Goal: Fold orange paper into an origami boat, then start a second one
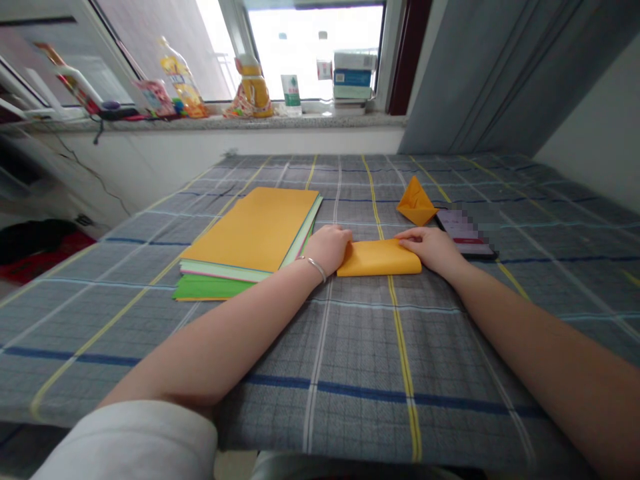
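Note:
A folded yellow-orange paper (380, 259) lies on the checked cloth in front of me, its near edge a rounded fold. My left hand (330, 248), with a silver bangle at the wrist, has its fingers curled on the paper's left end. At the far right corner, my right hand (431, 248) pinches the paper's edge between thumb and fingers. Just beyond the right hand stands a folded orange paper boat (417, 203). To the left is a stack of coloured paper (255, 230), orange on top with pale green and green sheets below.
A phone (465, 233) with a partly pixelated screen lies right of the boat on the checked tablecloth (360, 347). Bottles, boxes (353, 77) and packets line the windowsill (325, 122) behind. A grey curtain (480, 73) hangs at the right.

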### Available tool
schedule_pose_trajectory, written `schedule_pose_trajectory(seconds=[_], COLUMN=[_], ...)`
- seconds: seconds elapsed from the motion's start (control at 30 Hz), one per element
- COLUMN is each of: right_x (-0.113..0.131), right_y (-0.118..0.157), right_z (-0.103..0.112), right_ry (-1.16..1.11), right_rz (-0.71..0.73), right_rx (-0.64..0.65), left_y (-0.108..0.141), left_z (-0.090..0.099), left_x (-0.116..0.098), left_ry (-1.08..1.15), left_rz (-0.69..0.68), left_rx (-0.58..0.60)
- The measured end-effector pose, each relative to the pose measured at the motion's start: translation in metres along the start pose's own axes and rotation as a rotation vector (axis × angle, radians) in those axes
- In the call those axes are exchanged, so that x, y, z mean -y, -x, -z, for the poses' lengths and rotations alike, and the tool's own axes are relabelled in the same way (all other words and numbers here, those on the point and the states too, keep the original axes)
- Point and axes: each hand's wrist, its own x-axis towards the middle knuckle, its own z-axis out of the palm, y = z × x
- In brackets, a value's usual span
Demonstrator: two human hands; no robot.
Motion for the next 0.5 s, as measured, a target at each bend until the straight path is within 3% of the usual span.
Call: schedule_pose_trajectory(seconds=[0.23,0.5], right_x=[0.001,0.0016], right_y=[0.0011,0.0009], right_z=[-0.0001,0.0], right_ry=[0.015,0.024], right_rz=[-0.002,-0.017], right_rx=[0.004,0.012], left_y=[0.0042,0.0018], left_z=[0.0075,-0.001], left_x=[-0.0087,-0.008], left_ry=[-0.141,-0.134], left_rz=[-0.077,-0.189], left_rx=[0.064,0.01])
